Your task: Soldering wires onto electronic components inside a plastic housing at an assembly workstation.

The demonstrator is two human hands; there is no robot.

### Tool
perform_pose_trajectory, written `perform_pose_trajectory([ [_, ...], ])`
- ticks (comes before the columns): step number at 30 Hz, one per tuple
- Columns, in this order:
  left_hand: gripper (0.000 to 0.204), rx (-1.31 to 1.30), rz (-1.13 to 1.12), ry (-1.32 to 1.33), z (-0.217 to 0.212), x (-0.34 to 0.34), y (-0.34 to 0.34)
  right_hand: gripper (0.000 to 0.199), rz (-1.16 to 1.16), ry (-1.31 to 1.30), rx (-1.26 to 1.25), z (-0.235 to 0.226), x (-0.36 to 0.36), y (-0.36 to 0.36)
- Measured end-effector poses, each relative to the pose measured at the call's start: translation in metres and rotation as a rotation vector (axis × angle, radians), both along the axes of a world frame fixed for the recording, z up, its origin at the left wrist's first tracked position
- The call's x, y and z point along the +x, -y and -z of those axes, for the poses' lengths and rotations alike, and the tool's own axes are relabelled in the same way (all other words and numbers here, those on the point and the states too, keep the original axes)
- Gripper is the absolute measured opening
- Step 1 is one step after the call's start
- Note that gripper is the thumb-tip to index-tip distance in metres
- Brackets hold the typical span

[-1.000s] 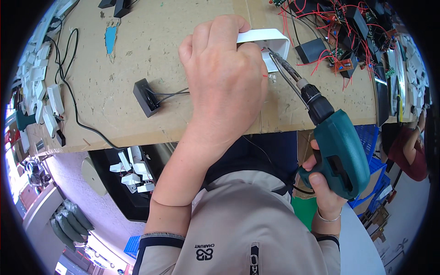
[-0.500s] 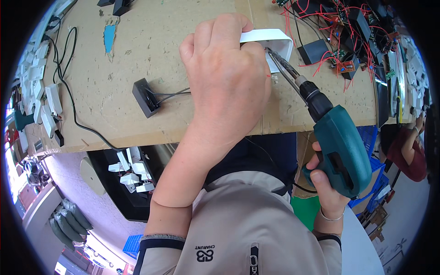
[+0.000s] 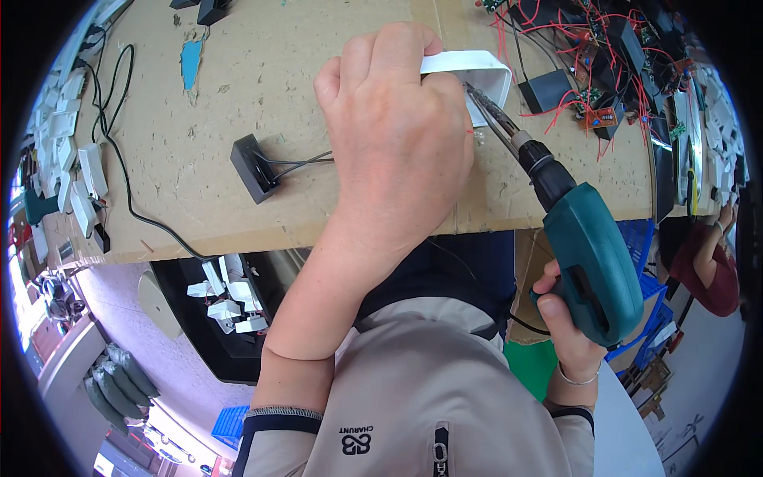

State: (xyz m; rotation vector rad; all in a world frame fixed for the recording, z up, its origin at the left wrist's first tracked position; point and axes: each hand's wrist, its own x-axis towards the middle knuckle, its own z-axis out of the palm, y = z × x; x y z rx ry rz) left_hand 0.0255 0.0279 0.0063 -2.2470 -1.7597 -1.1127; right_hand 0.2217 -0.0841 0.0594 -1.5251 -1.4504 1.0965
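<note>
Right hand (image 3: 568, 334) wrapped around green soldering gun (image 3: 600, 246). Left hand (image 3: 401, 131) grasping white housing (image 3: 477, 60) over table (image 3: 302, 215), both slightly farther right than one second ago; gun's tip at housing's open side. Black bin (image 3: 205, 350) below table edge, white pieces (image 3: 226, 308) inside. Small black case (image 3: 254, 169) left of left hand, unmoved.

My left hand (image 3: 401, 131) covers much of the white housing (image 3: 467, 61), so I cannot see how my fingertips sit inside it. The tip of my green soldering gun (image 3: 594, 258) is too small to tell whether it touches anything; its body hides part of my right hand (image 3: 566, 322). Two dark wires (image 3: 310, 160) vanish beneath my left hand. The upper edge cuts off the circuit boards (image 3: 600, 118).
</note>
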Motion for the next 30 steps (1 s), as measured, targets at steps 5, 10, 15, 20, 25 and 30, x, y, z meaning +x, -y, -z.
perform_pose_trajectory([
  [5, 0.002, 0.002, -0.005, 0.005, 0.000, 0.001, 0.000, 0.041, 0.007, -0.002, -0.073, -0.005, -0.001, 0.000],
  [10, 0.002, 0.008, -0.006, 0.019, -0.001, 0.001, 0.000, 0.048, 0.051, -0.026, -0.029, -0.002, -0.004, 0.006],
  [15, 0.001, 0.019, -0.021, 0.012, 0.000, 0.001, 0.000, 0.058, -0.009, 0.004, -0.020, -0.001, 0.000, 0.006],
  [20, 0.001, 0.020, -0.012, 0.017, 0.000, 0.002, 0.000, 0.055, 0.082, -0.077, -0.051, -0.002, -0.004, 0.010],
  [25, 0.002, 0.007, -0.014, 0.020, -0.001, 0.001, 0.001, 0.054, 0.052, -0.065, -0.043, -0.003, -0.005, 0.009],
  [30, 0.002, 0.012, -0.006, 0.020, -0.001, 0.000, 0.001, 0.053, 0.072, -0.073, -0.063, -0.002, -0.007, 0.007],
])
